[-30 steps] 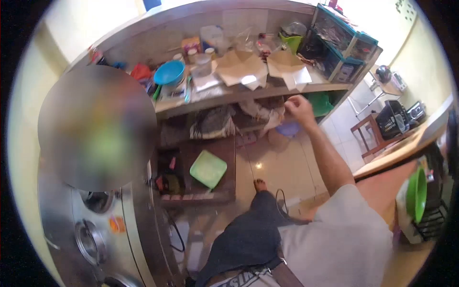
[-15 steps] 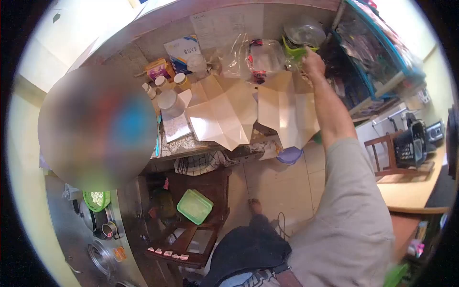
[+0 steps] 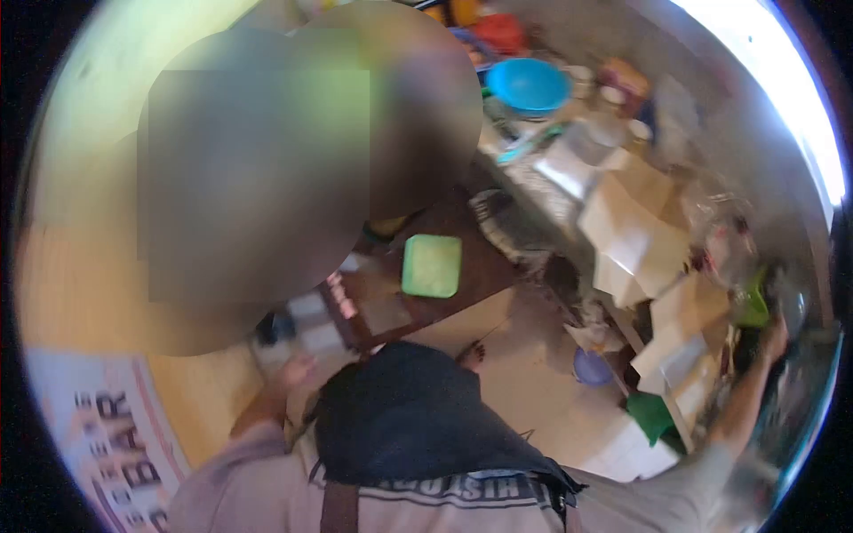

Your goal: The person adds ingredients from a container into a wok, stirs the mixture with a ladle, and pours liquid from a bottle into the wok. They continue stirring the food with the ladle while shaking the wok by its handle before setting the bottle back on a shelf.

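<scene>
My right hand (image 3: 775, 340) is stretched out to the far right, its fingers curled beside a green basket (image 3: 753, 302) and a clear plastic container (image 3: 793, 298). Blur hides what its fingers grip. Low on the left, my left hand (image 3: 300, 366) hangs near my body, away from the worktop, its fingers smeared. Two opened-out paper food boxes (image 3: 635, 226), (image 3: 684, 333) lie along the worktop between the basket and some jars.
A light-green plastic tub (image 3: 432, 266) sits on a dark wooden chair (image 3: 489, 274). Farther along the worktop are a blue bowl (image 3: 529, 85) and jars (image 3: 638, 133). A purple container (image 3: 593, 366) stands low by the worktop. Another person (image 3: 400, 115), blurred out, is at upper left.
My view has swung sharply left, so the worktop now runs down the right side. My left hand has come into view. My right hand remains at the green basket.
</scene>
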